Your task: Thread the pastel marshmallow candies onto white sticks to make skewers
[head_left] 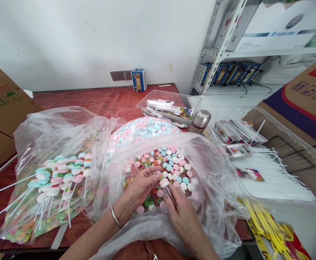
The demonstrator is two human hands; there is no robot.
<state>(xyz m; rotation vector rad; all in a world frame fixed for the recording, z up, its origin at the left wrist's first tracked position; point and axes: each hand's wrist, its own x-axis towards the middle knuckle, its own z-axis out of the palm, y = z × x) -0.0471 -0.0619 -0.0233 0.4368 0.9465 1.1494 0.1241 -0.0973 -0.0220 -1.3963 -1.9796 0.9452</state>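
Observation:
My left hand (143, 186), a silver bangle on its wrist, is over an open clear plastic bag (201, 151). Its thumb and fingers are pinched together, and what they hold, if anything, is too small to make out. Close beside it, my right hand (181, 213) grips the thin stick of a candy skewer. Pink and white candies (163, 182) are threaded at the skewer's upper end, between both hands. Beneath lie loose pink, white and blue disc candies (176, 167), mixed with small green and orange ring candies (148, 203).
Finished-looking candy skewers (62, 169) lie on a bag of ring candies to the left. Behind are more disc candies (147, 126), a plastic tray (169, 104) and a metal-topped flask (200, 121). White sticks (274, 177) and yellow ties (268, 224) are at right, cardboard boxes (3, 119) at both sides.

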